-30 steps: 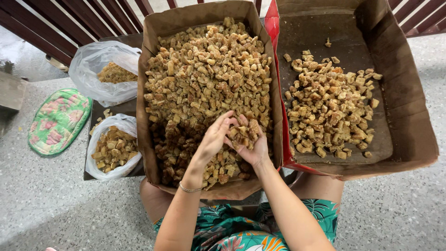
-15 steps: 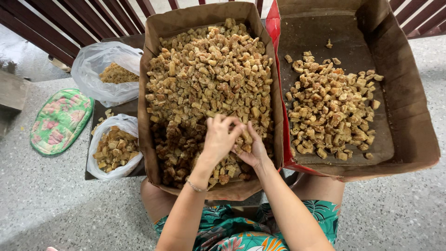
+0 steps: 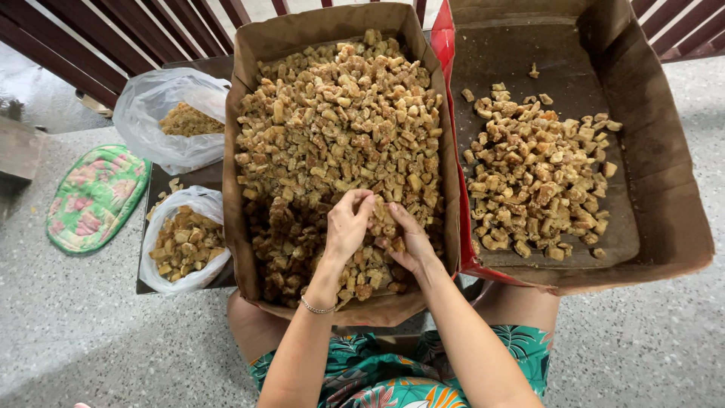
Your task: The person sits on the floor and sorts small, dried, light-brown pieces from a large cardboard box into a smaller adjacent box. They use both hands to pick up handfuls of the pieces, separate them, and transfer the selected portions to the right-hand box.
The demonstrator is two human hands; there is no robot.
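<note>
Change: both hands have dipped lower into the pile since a second ago, so the picking goes on.
Left hand [image 3: 349, 223]: fingers curled, pinching brown chunks [image 3: 381, 227].
Right hand [image 3: 408, 242]: cupped beneath, touching them.
Left box [image 3: 249, 45]: around both hands.
Right box [image 3: 664, 189]: beyond the right hand, partly filled.

Brown cardboard box [image 3: 249, 151] sits right before me, heaped with chunks. A red-edged brown box [image 3: 664, 189] is just beside it, on my right. Two clear plastic bags, upper [image 3: 147, 113] and lower [image 3: 162, 283], lie left.
</note>
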